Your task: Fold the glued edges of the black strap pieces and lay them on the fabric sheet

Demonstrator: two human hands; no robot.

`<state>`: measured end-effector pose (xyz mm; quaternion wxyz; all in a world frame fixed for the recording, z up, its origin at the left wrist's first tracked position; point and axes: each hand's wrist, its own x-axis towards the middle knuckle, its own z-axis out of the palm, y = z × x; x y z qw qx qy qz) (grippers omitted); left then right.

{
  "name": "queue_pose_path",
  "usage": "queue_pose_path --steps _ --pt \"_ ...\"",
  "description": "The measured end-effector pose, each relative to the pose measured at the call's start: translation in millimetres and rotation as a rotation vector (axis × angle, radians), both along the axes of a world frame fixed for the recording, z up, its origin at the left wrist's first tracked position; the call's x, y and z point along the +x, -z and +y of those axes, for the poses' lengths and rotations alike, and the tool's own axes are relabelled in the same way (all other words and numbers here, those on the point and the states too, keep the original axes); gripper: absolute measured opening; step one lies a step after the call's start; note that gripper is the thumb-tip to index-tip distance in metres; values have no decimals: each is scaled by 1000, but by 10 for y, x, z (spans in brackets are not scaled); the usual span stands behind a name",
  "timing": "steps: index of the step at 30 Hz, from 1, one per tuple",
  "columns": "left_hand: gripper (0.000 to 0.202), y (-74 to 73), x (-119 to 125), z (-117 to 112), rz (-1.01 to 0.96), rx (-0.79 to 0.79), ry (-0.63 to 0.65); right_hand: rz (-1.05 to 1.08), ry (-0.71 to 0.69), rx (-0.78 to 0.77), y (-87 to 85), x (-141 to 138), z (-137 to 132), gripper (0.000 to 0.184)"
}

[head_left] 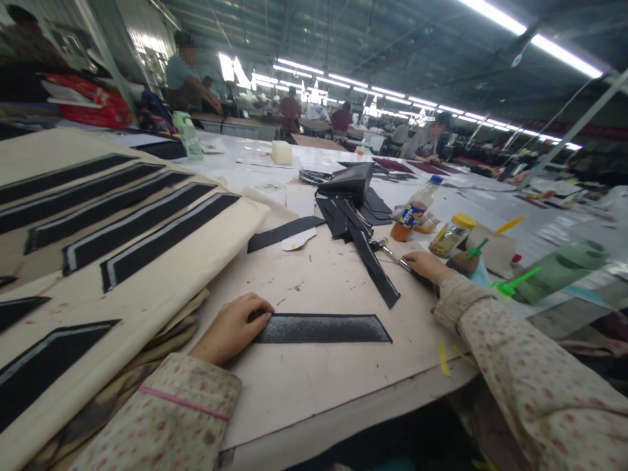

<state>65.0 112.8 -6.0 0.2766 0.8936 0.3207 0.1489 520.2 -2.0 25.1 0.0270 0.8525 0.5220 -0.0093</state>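
Observation:
A black strip (324, 328) with a slanted right end lies flat in front of me, its surface dusted with grey. My left hand (238, 325) is closed at the strip's left end, fingers curled and thumb against it. Farther right, my right hand (426, 267) is closed round a slim tool with a shiny metal shaft (392, 254); its far end rests by a pile of black strips (346, 216), and its exact kind is unclear. One long black strip (375, 268) hangs out of that pile toward me. Another black strip (284, 233) lies beside a small white piece (299, 239).
At left, a cream padded board (216, 245) carries several pale-edged black strips. A drink bottle (415, 209), a yellow-lidded jar (451, 234) and a green bottle (564, 268) stand or lie at right. Yellow tape bits (444, 360) hang near the table edge. People work farther back.

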Motion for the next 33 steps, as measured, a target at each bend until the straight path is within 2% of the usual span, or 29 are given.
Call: queue_pose_path --steps 7,10,14,17,19,22,24,26,29,33 --pt "25 -26 34 -38 8 -25 23 79 -69 -85 -101 20 21 28" --pt "26 -27 52 -59 -5 -35 54 59 -28 -65 -131 -26 29 26" --pt "29 -22 58 -70 4 -10 97 -17 74 49 -209 -174 -2 33" --pt "30 -26 71 -82 13 43 144 -23 62 143 -301 -534 -87 35" --pt "31 -33 85 -96 25 77 174 30 -26 185 -340 -953 -175 31" --pt "32 -32 94 -117 29 95 208 257 -326 284 -329 -1729 -311 24" --pt "30 -18 89 -130 -4 78 218 354 -489 263 -286 -2202 -357 22" --pt "27 -1 78 -143 -50 40 217 397 -597 260 -231 -2545 -347 22" --pt "33 8 66 -165 -74 -24 200 418 -665 278 -147 -2794 -279 23" --pt "37 -25 60 -176 -71 -55 156 487 -613 235 -67 -2809 -290 23"
